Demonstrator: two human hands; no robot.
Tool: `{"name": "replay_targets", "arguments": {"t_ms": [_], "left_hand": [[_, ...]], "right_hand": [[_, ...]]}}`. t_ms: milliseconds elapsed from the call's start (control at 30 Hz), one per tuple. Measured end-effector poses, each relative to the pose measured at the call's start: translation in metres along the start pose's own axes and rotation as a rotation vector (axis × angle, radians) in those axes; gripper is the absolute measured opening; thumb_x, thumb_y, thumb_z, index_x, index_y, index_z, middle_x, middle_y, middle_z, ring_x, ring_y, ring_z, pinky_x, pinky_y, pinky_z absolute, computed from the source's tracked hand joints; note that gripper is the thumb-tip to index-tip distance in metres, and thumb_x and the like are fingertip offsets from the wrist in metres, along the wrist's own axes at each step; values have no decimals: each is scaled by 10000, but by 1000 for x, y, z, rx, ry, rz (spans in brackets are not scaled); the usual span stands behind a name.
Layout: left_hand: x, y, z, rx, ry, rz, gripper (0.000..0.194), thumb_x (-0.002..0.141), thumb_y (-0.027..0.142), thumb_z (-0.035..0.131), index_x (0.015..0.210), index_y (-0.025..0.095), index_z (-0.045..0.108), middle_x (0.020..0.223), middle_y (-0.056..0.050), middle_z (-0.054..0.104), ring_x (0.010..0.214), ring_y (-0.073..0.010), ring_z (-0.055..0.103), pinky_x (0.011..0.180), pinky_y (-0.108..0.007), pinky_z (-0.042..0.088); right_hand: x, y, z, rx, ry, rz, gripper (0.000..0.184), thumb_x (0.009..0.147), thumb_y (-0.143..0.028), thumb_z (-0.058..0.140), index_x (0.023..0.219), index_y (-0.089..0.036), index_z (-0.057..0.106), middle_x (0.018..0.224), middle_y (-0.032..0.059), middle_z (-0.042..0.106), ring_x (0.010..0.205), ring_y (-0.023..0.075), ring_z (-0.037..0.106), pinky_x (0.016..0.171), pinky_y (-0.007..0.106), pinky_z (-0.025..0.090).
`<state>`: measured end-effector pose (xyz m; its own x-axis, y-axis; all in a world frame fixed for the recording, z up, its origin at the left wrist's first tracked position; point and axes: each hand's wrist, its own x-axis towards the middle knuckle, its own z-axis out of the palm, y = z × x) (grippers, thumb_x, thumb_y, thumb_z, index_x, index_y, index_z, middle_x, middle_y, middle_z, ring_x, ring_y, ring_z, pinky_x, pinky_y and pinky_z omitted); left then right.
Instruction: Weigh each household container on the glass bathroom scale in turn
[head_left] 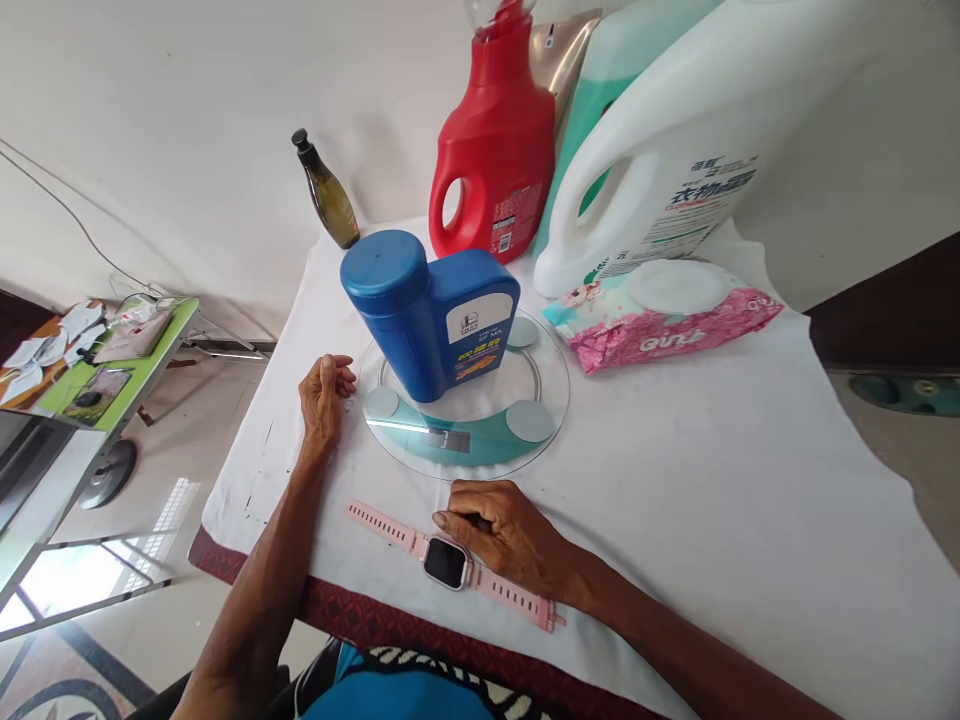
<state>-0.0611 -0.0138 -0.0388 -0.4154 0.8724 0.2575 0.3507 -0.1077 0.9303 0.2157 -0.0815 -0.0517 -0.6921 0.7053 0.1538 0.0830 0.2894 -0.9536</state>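
Note:
A blue plastic jug point(465, 330) with a round screw cap stands upright on a round glass scale point(420, 440), which has a teal band and a small dark display. My left hand point(324, 400) rests on the cloth at the scale's left edge, fingers loosely bent and apart, with nothing in it. Just in front of the scale lies my right hand point(506, 535), curled into a loose fist that holds nothing I can see. Its thumb is close above a pink-strapped smartwatch point(445, 562) laid out flat with a dark screen; part of the strap is beside the hand.
Behind the scale stand a red jug point(495, 150), a large white detergent jug point(675, 170) and a small dark-green bottle point(330, 195). A pink wipes pack point(660, 330) lies to the right. White cloth point(712, 500) covers the table. Left is a green-edged desk point(142, 350).

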Motion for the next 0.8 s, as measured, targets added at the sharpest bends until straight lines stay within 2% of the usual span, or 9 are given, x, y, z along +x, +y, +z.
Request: {"name": "replay_targets", "arguments": {"t_ms": [100, 200, 267, 333, 400, 467, 567, 700, 800], "left_hand": [[-1, 16, -1, -32, -50, 38, 538, 1000, 678, 488, 1041, 203, 737, 840, -49, 689, 713, -166, 634, 699, -319, 506], [0, 39, 2, -34, -196, 141, 538, 956, 690, 563, 1206, 234, 698, 1078, -86, 719, 940, -222, 688, 841, -374, 545], [0, 55, 10, -25, -289, 209, 591, 893, 682, 669, 1305, 258, 647, 1270, -109, 685, 1143, -276, 666, 968, -425, 536], [0, 69, 24, -30, -310, 247, 675, 810, 640, 789, 1351, 279, 608, 1375, -114, 645, 1272, -316, 618, 1058, -465, 508], [-2, 79, 41, -34, -255, 239, 711, 740, 589, 871, 1326, 285, 609, 1333, -107, 670, 1251, -326, 632, 1049, -479, 525], [-5, 87, 58, 6, -157, 175, 637, 688, 571, 909, 1185, 260, 661, 1152, -96, 729, 1070, -314, 695, 907, -464, 587], [-9, 92, 74, 79, -40, 70, 505, 654, 564, 921, 944, 222, 691, 919, -83, 749, 833, -287, 704, 703, -426, 599], [3, 95, 69, -3, 1, 34, 458, 677, 540, 910, 914, 194, 725, 876, -80, 770, 805, -291, 728, 711, -422, 618], [34, 101, 53, -51, 111, 129, 424, 743, 518, 872, 969, 183, 743, 932, -68, 777, 844, -275, 740, 783, -410, 625]], "right_hand": [[0, 0, 0, -2, -3, 14, 415, 1015, -328, 532, 637, -196, 422, 619, -37, 455, 581, 98, 410, 605, 280, 310], [-1, 2, 0, 4, -20, 33, 433, 1022, -356, 523, 634, -197, 415, 628, -32, 461, 583, 100, 419, 604, 283, 311], [-1, 2, -1, 9, -39, 46, 435, 1026, -356, 514, 636, -192, 416, 642, -25, 481, 591, 99, 441, 610, 280, 314], [0, 3, -1, 13, -49, 56, 429, 1023, -342, 509, 637, -189, 404, 650, -22, 491, 597, 97, 453, 615, 276, 313], [0, 2, 0, 16, -51, 57, 417, 1015, -326, 504, 639, -189, 387, 643, -23, 480, 596, 97, 447, 616, 274, 308], [0, 2, 0, 19, -52, 59, 414, 1009, -324, 497, 639, -191, 369, 638, -23, 465, 594, 99, 438, 615, 275, 303], [0, 4, 2, 22, -55, 55, 442, 1016, -376, 483, 636, -197, 345, 637, -20, 450, 592, 104, 429, 607, 282, 295], [-1, 11, 5, 32, -37, 38, 487, 1026, -490, 440, 643, -203, 349, 630, -15, 430, 597, 114, 435, 599, 289, 288], [-1, 15, 7, 56, -38, 35, 546, 1018, -560, 430, 617, -204, 324, 613, -18, 396, 576, 108, 410, 577, 288, 274]]}}
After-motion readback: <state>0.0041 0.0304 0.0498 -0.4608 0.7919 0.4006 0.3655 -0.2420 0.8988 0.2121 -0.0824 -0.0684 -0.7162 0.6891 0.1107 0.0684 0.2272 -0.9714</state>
